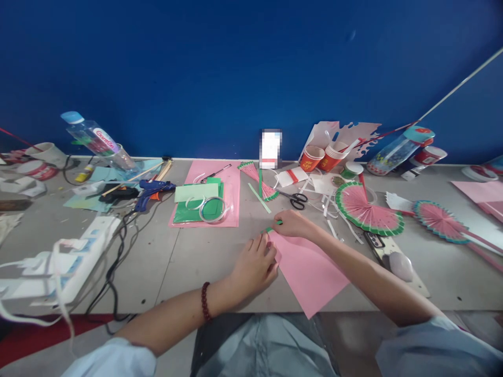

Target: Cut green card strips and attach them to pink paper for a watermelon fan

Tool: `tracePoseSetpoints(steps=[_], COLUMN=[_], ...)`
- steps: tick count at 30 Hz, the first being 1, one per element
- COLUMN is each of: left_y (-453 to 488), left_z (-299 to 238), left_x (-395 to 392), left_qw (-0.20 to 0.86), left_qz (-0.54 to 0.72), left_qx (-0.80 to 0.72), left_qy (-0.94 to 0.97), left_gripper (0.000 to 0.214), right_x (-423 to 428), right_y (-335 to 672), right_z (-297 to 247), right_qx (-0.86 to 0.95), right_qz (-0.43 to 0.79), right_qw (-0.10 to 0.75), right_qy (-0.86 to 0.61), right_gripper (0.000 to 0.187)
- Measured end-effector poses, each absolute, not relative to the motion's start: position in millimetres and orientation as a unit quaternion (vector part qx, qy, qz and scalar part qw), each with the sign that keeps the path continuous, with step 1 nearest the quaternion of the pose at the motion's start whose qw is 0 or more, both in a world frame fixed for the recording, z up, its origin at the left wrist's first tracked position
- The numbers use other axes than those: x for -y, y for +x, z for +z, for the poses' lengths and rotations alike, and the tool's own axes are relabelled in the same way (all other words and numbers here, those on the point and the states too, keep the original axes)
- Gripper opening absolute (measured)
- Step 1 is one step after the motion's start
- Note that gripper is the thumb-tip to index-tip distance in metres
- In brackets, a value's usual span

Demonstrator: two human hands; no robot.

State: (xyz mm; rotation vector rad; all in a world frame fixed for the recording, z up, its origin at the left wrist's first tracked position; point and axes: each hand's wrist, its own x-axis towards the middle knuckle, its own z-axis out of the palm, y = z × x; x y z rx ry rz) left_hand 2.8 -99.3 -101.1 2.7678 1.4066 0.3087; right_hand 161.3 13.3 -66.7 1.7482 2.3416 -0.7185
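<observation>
A pink paper sheet (308, 272) lies at the table's front edge, one corner pointing over the edge. A thin green strip (271, 228) runs along its far corner. My right hand (293, 223) is closed in a pinch on the strip's end. My left hand (255, 264), with a dark red bead bracelet on its wrist, has curled fingers pressing on the near corner of the pink sheet beside the strip.
Black scissors (295, 198), pink and green paper fans (367, 207), red paper cups (324, 156) and white scraps lie behind. A pink sheet with green paper and tape rings (206, 201) sits centre-left. A blue glue gun (151, 189), a power strip (70, 259) with cables and bottles stand left.
</observation>
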Motion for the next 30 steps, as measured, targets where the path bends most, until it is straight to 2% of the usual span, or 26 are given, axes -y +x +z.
tracePoseSetpoints(steps=[19,25,30], left_y=[-0.4,0.5,3.0], left_z=[-97.8,-98.6,-98.5], left_x=[93.3,94.4,97.4], left_qw=[0.032,0.027,0.019], left_qz=[0.120,0.117,0.107], left_qx=[-0.439,-0.433,-0.434], left_qy=[0.890,0.894,0.895], left_gripper=[0.040,0.046,0.045], right_x=[-14.0,-19.9,-20.8], right_y=[162.8,170.0,171.2], right_z=[-60.0,-61.5,-63.1], right_qx=[-0.766,-0.736,-0.728], right_qz=[-0.278,-0.392,-0.403], right_qw=[0.056,0.038,0.023], right_qy=[0.577,0.551,0.554], right_gripper=[0.018,0.021,0.023])
